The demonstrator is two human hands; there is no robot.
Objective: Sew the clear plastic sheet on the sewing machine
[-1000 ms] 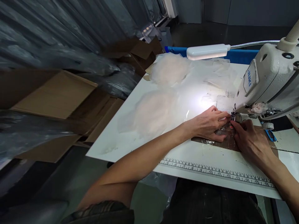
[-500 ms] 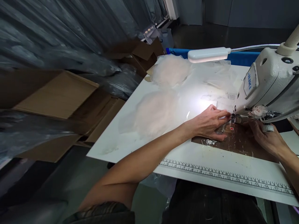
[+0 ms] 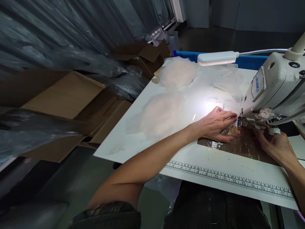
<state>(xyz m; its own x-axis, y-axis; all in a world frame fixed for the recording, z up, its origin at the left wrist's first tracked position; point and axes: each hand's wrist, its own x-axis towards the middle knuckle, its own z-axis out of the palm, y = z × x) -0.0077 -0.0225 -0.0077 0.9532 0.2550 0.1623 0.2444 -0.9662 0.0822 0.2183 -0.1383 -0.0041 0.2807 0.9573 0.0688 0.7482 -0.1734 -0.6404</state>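
My left hand (image 3: 218, 124) lies flat with fingers stretched out, its fingertips on sheer pale fabric (image 3: 230, 104) beside the presser foot (image 3: 239, 121) of a white sewing machine (image 3: 269, 84). The thumb and heel of this hand rest on a shiny brown plate (image 3: 238, 144) with a small red mark. To the right of the needle area is my right hand (image 3: 275, 144), fingers bent in under the machine head. A round knob (image 3: 274, 130) partly covers those fingers. They look closed together, but what is between them is hidden.
Two round heaps of pale sheer pieces (image 3: 164, 116) lie on the white table (image 3: 111, 149). A ruler strip (image 3: 228, 179) runs along its front edge. A white lamp (image 3: 218, 58) hangs over the back. Open cardboard boxes (image 3: 64, 92) stand at the left.
The whole view has shifted slightly. My right thumb sits a little lower and nearer to me, while my left hand stays beside the presser foot.
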